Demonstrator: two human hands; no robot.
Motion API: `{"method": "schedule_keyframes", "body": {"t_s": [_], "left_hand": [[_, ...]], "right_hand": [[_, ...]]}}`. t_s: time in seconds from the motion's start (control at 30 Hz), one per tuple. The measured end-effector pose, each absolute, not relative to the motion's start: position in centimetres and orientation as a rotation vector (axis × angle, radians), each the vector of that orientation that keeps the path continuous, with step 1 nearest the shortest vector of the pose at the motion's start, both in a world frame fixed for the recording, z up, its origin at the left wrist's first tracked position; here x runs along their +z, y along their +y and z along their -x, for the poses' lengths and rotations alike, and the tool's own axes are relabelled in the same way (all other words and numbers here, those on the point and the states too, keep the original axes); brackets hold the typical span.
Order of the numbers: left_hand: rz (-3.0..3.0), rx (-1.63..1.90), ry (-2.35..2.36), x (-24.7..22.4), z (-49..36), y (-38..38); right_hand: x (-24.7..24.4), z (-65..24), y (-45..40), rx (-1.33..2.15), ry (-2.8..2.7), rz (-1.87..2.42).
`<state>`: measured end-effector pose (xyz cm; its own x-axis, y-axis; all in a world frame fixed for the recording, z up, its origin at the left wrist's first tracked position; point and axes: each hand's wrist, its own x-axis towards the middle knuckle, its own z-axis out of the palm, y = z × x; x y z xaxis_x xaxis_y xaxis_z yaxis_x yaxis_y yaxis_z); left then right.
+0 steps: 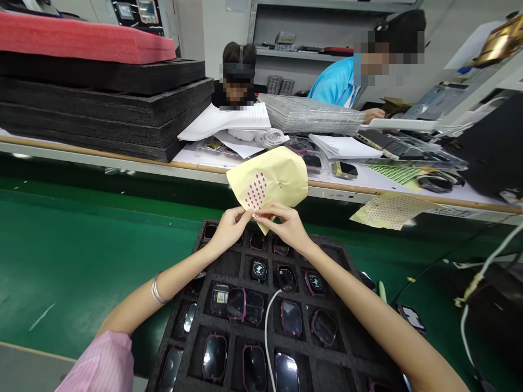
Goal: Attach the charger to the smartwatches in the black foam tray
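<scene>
and here's the yellow sheet [288, 171], up above the black foam tray [234, 348], its rows of red stickers [256, 190] facing us! left hand [232, 226] has thumb and finger pinched together on the lower edge; right hand [287, 224] pinches right beside it, fingertips nearly meeting. below, dark watches [214, 356] sit in the compartments, a white cable [267, 332] curving between them.

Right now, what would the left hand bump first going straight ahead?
Probably the right hand, close opposite the left hand low on the yellow sheet; any gap in depth is unclear.
</scene>
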<state>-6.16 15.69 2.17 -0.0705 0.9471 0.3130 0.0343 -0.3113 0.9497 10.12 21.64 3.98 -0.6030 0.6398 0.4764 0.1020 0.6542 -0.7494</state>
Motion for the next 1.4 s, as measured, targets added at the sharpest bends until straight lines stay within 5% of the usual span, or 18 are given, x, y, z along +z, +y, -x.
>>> {"method": "schedule_keyframes", "body": {"t_s": [0.73, 1.0, 1.23, 1.4], "left_hand": [[-1.663, 1.435, 1.318, 2.7, 5.7, 14.7], [-1.746, 1.148, 1.479, 2.4, 8.4, 12.6], [-1.994, 0.611, 1.434, 0.9, 9.2, 3.4], [-2.122, 0.571, 1.538, 0.0, 7.9, 0.7]], "right_hand": [[3.5, -9.6, 20.7, 0.999, -1.839, 0.652], [5.2, -11.5, 17.0, 1.075, -1.887, 0.726], [3.4, -14.1, 11.6, 1.324, -1.998, 0.904], [2.4, -13.5, 10.1, 1.481, -1.999, 0.940]]}}
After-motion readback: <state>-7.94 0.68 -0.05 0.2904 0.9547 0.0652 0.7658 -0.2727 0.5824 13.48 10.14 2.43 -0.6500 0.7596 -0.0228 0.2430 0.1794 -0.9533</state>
